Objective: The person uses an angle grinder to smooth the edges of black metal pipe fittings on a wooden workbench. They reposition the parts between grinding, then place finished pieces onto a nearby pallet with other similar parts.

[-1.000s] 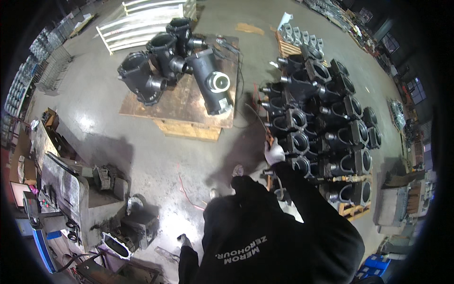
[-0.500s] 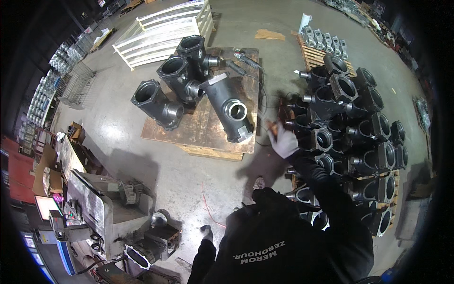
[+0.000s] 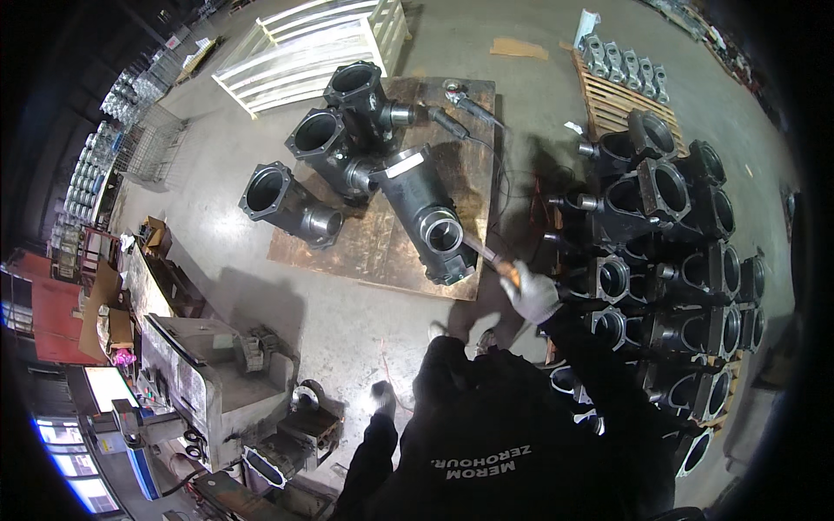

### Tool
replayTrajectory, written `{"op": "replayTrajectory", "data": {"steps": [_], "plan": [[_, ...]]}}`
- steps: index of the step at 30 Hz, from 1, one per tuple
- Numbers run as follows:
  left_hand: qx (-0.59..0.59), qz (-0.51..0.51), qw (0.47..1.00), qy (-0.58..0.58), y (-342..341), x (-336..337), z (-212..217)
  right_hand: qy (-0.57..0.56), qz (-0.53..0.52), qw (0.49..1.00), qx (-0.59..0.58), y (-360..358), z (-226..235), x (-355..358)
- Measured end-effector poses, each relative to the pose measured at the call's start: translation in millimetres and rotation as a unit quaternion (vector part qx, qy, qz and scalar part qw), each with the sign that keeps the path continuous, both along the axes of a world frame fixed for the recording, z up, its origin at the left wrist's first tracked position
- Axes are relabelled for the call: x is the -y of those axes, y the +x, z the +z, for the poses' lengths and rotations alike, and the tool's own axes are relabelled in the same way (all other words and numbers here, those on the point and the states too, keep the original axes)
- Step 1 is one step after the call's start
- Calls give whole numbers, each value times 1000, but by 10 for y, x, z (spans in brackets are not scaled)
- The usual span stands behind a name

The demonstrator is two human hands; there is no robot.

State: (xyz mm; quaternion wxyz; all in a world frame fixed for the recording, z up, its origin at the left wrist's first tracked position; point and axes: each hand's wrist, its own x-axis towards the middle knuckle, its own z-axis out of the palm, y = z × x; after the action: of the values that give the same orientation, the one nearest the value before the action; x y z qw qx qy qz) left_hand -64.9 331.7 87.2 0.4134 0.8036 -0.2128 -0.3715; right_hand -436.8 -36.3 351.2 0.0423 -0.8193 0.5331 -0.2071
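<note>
My right hand (image 3: 532,297), in a grey glove, is closed around the orange-brown handle of what looks like a file (image 3: 488,252). Its long grey blade points up and left, its tip against or just beside the nearest black cast housing (image 3: 417,195). That housing lies tilted on a wooden board (image 3: 373,260), its bright machined side port facing up. Low beside my body hangs my left hand (image 3: 380,395), gloved and away from the housings; glare blurs its fingers.
More black housings (image 3: 317,135) stand left on the board. A grinder (image 3: 469,106) with a cord lies at its far right. Many housings (image 3: 669,187) fill pallets on my right. A white slatted crate (image 3: 313,61) stands beyond. A grey machine (image 3: 226,382) is at lower left.
My right hand has brought the file from a blurred position right of the board to the near housing's side port. The view has shifted slightly. My left hand stays low.
</note>
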Motion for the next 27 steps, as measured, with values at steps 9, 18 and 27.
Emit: {"op": "replayTrajectory", "data": {"steps": [9,18,27], "plan": [[218,-175,953,-115,265,3262,1332,161,-95,982,-21,321,-12,199],[346,-246,879,-215,467,5334,2147,255,-98,960,61,545,135,453],[318,-359,857,-188,579,5767,2228,337,-52,915,218,500,267,830]]}}
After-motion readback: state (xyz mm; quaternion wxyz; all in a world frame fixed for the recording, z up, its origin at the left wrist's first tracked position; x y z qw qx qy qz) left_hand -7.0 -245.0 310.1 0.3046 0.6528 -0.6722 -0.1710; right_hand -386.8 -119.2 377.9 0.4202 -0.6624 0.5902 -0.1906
